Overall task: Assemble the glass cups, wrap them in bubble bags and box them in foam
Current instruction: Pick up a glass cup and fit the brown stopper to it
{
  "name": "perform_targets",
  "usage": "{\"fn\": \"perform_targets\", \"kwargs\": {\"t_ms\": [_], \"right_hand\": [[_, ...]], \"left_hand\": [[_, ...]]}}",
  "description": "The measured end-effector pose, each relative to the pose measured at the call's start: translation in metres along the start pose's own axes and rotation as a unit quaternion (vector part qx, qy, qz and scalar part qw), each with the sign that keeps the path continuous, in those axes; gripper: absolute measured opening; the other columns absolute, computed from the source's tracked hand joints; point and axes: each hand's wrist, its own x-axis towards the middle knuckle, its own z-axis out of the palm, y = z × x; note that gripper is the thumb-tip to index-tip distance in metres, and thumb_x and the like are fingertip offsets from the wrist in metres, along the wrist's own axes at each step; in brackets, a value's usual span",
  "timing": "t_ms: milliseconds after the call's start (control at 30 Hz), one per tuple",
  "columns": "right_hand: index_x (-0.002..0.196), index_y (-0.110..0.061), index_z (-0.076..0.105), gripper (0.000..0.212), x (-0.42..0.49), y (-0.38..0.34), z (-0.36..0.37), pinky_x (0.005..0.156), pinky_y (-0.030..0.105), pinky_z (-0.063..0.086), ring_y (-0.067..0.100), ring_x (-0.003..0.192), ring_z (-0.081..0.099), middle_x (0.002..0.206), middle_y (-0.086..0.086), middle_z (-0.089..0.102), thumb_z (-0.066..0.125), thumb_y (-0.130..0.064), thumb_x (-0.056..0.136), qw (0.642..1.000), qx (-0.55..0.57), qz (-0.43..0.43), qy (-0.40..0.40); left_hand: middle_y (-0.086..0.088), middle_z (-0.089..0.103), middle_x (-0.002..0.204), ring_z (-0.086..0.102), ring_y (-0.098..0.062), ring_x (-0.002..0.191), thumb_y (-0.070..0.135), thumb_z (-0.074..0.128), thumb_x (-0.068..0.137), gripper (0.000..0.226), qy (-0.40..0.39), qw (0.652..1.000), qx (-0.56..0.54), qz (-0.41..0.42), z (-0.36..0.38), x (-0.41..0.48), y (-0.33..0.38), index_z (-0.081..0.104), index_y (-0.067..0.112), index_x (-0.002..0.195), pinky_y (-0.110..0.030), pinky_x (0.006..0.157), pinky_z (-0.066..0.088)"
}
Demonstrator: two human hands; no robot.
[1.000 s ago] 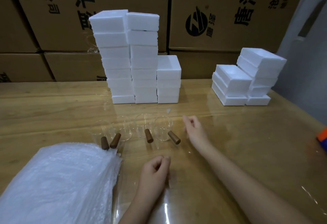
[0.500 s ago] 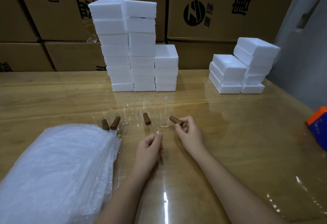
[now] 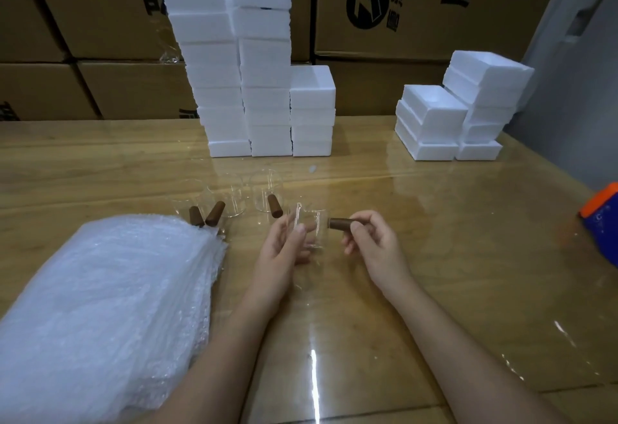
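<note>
In left hand [image 3: 282, 248], cup [image 3: 309, 227] (handle [image 3: 341, 223]: right hand [image 3: 376, 244])

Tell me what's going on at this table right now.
A person is assembling a glass cup. The left hand holds the clear cup just above the table, while the fingers of the right hand pinch its brown wooden handle. Three more cups stand behind. A pile of bubble bags lies at the left, and foam boxes are stacked at the back.
</note>
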Motion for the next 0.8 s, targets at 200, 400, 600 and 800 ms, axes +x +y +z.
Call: {"fn": "perform_targets", "kwargs": {"t_ms": [200,400,600,800], "right_hand": [[0.092,-0.005,0.064,0.033,0.000,0.000,0.004,0.058,0.031,0.043,0.023,0.071,0.059,0.083,0.005,0.063,0.041,-0.029,0.092,0.870,-0.403,-0.280,0.042],[0.076,-0.008,0.063,0.041,0.004,-0.001,0.004,0.060,0.036,0.044,0.022,0.060,0.057,0.065,0.007,0.063,0.036,-0.026,0.101,0.981,-0.186,-0.050,-0.019],[0.060,-0.018,0.054,0.040,0.003,-0.016,-0.002,0.030,0.014,0.016,0.005,0.034,0.013,0.040,-0.009,0.025,0.036,-0.028,0.094,0.885,0.234,0.307,-0.259],[0.053,-0.020,0.049,0.045,-0.003,-0.022,0.006,0.030,0.015,0.016,0.006,0.033,0.012,0.039,-0.009,0.019,0.034,-0.032,0.093,0.877,0.241,0.316,-0.270]], "left_hand": [[-0.005,0.069,0.116,0.067,-0.019,0.100,0.053,0.068,0.076,0.053,-0.017,0.998,-0.049,0.026,0.001,-0.004,0.005,0.060,0.027,0.122,-0.022,0.074,0.052],[-0.002,0.060,0.132,0.057,-0.022,0.121,0.033,0.076,0.069,0.061,-0.079,0.984,-0.156,-0.022,-0.002,-0.002,0.007,0.057,0.030,0.127,-0.025,0.088,0.052],[-0.008,0.062,0.128,0.061,-0.026,0.116,0.038,0.088,0.061,0.077,-0.117,0.959,-0.254,-0.040,-0.006,0.000,0.009,0.056,0.013,0.126,-0.029,0.088,0.052],[-0.008,0.062,0.128,0.058,-0.030,0.120,0.043,0.084,0.066,0.059,-0.131,0.961,-0.243,-0.026,-0.008,0.002,0.008,0.068,0.016,0.116,-0.033,0.093,0.051]]}}
